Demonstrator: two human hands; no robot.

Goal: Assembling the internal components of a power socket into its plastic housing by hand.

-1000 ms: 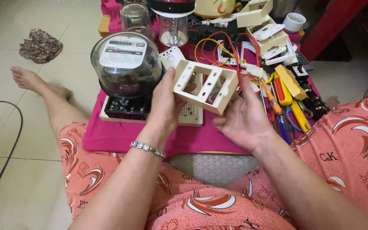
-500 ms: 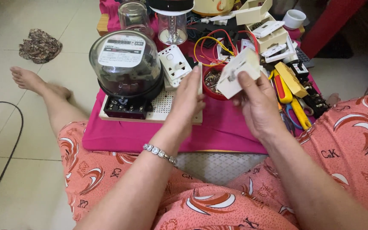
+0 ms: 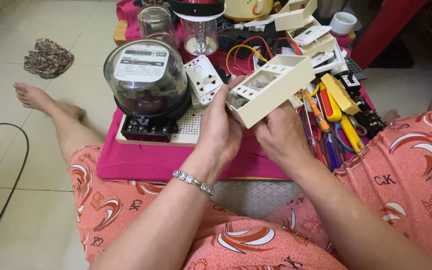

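Note:
My left hand [image 3: 221,127] and my right hand [image 3: 281,135] both grip a cream plastic electrical box [image 3: 272,90], held tilted above the low pink-covered table [image 3: 141,162]. The box's open side with its compartments faces up and to the left. My left fingers curl over its near left end; my right hand supports it from below. A silver bracelet [image 3: 193,181] sits on my left wrist.
A round glass-domed electric meter [image 3: 146,82] stands on a perforated white board, with a white socket plate [image 3: 203,80] beside it. Coloured wires [image 3: 248,50], screwdrivers and pliers [image 3: 333,125], more cream boxes [image 3: 303,27] and a clear jar crowd the table. A black cable [image 3: 18,165] lies on the floor.
The box has been turned over in my hands, from its gridded face toward me to edge-on and now tilted with the open side up. Both hands stayed on it.

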